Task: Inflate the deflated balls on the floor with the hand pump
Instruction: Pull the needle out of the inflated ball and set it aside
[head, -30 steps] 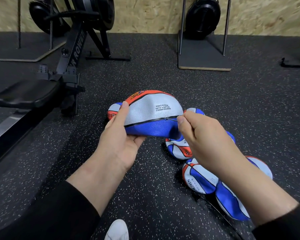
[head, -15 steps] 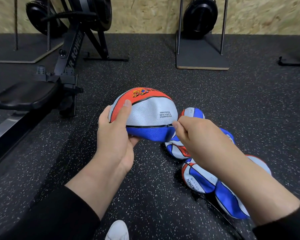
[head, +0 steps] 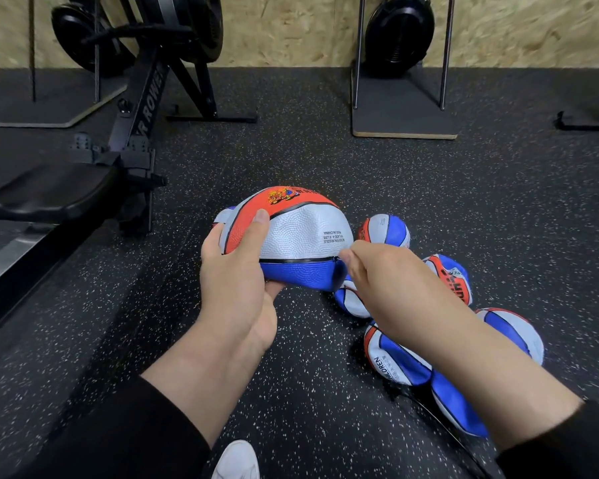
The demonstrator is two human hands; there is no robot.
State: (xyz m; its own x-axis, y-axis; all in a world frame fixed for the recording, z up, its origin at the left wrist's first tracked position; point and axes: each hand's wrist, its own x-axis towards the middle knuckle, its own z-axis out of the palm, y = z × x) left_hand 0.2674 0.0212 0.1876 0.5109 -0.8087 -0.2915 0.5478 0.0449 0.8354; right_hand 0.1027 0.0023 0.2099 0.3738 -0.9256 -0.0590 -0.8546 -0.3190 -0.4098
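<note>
One ball (head: 284, 236) in hand, raised over the floor (head: 429, 209) | my left hand (head: 236, 271) grips its left side, thumb on top | my right hand (head: 377, 271) pinches at the seam, the pinched thing hidden | tip: steady the ball, needle straight into the valve | pump unseen; flat balls (head: 395, 354) lie right, partly behind my arm.

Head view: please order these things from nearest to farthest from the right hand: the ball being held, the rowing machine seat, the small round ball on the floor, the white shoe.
From the right hand:
1. Held ball, touching the fingertips, just to its left.
2. Small round ball, on the floor just beyond the hand.
3. White shoe, at the bottom edge, towards the person.
4. Rowing machine seat, far left.
</note>
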